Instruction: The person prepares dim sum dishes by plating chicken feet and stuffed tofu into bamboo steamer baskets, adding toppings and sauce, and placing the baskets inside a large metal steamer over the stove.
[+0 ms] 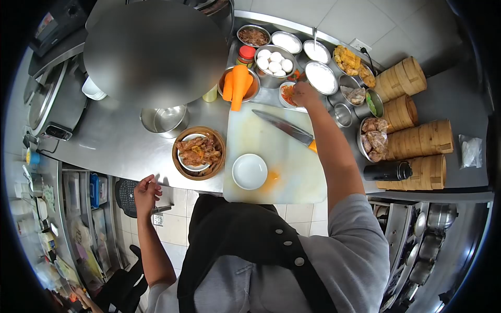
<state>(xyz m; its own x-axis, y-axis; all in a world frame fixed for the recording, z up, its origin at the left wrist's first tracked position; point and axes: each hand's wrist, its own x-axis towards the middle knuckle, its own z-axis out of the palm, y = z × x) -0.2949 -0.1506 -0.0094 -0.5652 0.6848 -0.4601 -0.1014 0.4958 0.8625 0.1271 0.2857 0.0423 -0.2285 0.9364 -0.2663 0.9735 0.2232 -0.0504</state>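
My right hand (pixel 305 95) is at a small white bowl (pixel 282 100) of thin orange-red shreds (pixel 287 93), behind the cutting board (pixel 242 130). Its fingers are drawn together at the shreds; what they hold is hidden. My left hand (pixel 148 194) hangs in front of the counter edge, fingers loosely bent and apart, with nothing in it. Near it, a round bamboo steamer (pixel 176 163) holds a white bowl of brown sauced chicken feet (pixel 198 150). An empty white bowl (pixel 249 171) sits on the board beside an orange stain. Behind it lies a knife (pixel 284 127) with an orange handle.
Peeled carrots (pixel 238 86) lie across a metal bowl. Behind stand a pot of eggs (pixel 274 63), bowls of white powder (pixel 321 77) and a red-lidded jar (pixel 246 54). Stacked bamboo steamers (pixel 412 141) line the right. A metal pot (pixel 165 121) stands left.
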